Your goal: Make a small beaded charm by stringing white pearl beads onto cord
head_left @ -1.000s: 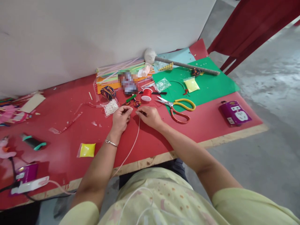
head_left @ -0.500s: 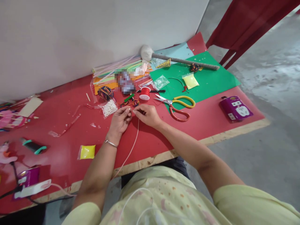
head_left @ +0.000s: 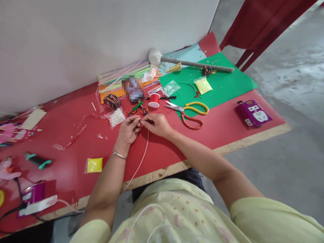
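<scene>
Over the front middle of the red tabletop, my left hand (head_left: 129,130) and my right hand (head_left: 158,125) meet, fingertips almost touching. Thumb and fingers of my left hand are closed on a tiny white bead-like thing (head_left: 140,118). My right hand pinches beside it; what its fingers hold is too small to make out. A thin pale pink cord (head_left: 143,155) runs from below my right hand to the table edge. Just beyond my hands are a bag of white pearl beads (head_left: 117,117), a spool of red thread (head_left: 154,100) and scissors (head_left: 187,109) with yellow and red handles.
A ball of multicoloured cord (head_left: 112,101), pale coloured strips (head_left: 108,79), and a white-headed stick (head_left: 192,62) lie at the back. Green sheet (head_left: 222,87) bears a pale yellow packet (head_left: 203,85). Purple socket block (head_left: 253,114) stands right, yellow packet (head_left: 95,165) left.
The view has shifted slightly, so the table's things sit a little differently in frame. My hands stay together in the same pinch, with hardly any finger movement visible.
</scene>
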Demonstrator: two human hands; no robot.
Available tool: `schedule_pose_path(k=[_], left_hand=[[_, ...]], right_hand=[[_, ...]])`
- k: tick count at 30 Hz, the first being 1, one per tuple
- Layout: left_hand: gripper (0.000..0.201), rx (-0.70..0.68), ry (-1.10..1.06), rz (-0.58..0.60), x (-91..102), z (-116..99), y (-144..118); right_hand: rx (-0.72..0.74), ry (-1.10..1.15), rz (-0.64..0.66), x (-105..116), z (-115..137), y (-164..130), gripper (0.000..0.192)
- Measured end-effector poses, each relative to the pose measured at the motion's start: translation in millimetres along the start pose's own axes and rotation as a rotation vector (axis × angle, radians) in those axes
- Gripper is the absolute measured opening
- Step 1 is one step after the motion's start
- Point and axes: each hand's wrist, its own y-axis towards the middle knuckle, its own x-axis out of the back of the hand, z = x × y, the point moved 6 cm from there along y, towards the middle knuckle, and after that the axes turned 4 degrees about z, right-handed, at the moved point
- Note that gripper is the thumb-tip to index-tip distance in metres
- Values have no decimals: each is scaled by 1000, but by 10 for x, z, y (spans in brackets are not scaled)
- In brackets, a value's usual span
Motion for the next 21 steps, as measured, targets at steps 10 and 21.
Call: schedule_pose_path(k=[10,21], left_hand=[[37,-12,26,19,-33,-3,-21],[30,-91,160,-40,10,-32,-24]], right_hand=[[-13,-4,22,-13,-23,5,17],[-5,-44,13,-3,-52,-10,14]])
